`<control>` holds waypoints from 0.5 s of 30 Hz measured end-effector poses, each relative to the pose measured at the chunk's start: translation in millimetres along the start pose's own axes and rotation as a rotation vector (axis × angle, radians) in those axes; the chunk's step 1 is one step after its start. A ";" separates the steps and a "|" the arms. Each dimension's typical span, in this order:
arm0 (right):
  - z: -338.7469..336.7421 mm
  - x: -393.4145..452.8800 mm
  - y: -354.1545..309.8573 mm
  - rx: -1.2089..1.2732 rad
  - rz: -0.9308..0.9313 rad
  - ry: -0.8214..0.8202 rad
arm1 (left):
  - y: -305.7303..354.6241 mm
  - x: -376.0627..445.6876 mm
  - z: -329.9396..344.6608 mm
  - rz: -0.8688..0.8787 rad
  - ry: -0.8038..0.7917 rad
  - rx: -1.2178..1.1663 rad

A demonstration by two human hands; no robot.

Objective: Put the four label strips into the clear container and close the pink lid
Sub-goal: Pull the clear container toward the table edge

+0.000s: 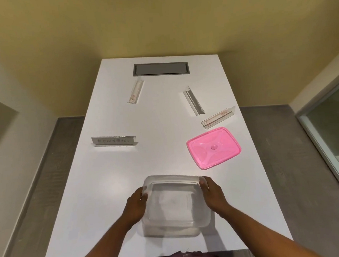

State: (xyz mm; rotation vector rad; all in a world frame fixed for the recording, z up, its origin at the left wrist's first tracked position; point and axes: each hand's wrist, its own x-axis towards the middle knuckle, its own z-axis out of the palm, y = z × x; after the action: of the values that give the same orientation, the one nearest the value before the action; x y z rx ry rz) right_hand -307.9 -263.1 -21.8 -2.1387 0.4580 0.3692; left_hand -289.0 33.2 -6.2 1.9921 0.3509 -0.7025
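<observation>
Both hands are on the clear container (pixel 174 204) right now, one clamped on each side: the left hand (pixel 136 206) presses against its left wall and the right hand (pixel 212 195) wraps its right wall with the thumb hooked over the rim. The container sits open and empty near the front edge of the white desk (pixel 114 221), roughly in the middle. It looks a bit smeared at the bottom, so I can't tell if it's flat on the desk or lifted a little. The pink lid (pixel 214 147) lies flat by the right edge, past the container and apart from it. All four label strips are out on the desk. The handwritten strip (pixel 114 141) stands near the left edge, about halfway back. The far left strip (pixel 135 91) lies just in front of the grey hatch (pixel 161 69) set into the back of the desk. The empty clear strip (pixel 194 103) lies angled toward the right side, and the strip with pink print (pixel 218 117) lies right by the right edge, just behind the lid and close to the clear one.
</observation>
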 end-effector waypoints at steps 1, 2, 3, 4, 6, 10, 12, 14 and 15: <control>-1.2 -0.1 0.8 0.004 0.002 -0.007 | 0.0 -0.4 2.4 0.001 0.002 -0.004; -2.4 -0.6 2.5 0.003 0.003 -0.013 | -0.3 -1.2 5.6 -0.002 0.003 -0.008; -3.4 -0.9 4.0 -0.002 0.001 -0.017 | -0.9 -1.9 8.5 -0.008 0.007 -0.014; -4.0 -0.9 5.4 -0.009 -0.001 -0.020 | -1.6 -2.6 11.0 -0.016 0.011 -0.019; -4.6 -1.0 7.5 -0.017 -0.001 -0.026 | -3.6 -3.7 15.1 -0.033 0.019 -0.020; -4.5 1.3 11.1 -0.048 0.001 -0.050 | -8.0 -5.7 21.1 -0.066 0.037 -0.040; -3.6 3.6 12.1 -0.071 0.001 -0.060 | -9.7 -5.9 23.0 -0.077 0.057 -0.047; -3.0 5.8 12.8 -0.087 0.002 -0.060 | -10.4 -5.5 24.7 -0.081 0.082 -0.047; -2.3 6.7 13.0 -0.092 0.003 -0.059 | -10.7 -5.3 24.8 -0.085 0.091 -0.048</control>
State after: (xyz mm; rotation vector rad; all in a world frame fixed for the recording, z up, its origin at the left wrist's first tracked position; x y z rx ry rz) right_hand -307.6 -273.2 -32.7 -2.2098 0.4174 0.4616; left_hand -306.9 17.2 -19.8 1.9768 0.5046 -0.6522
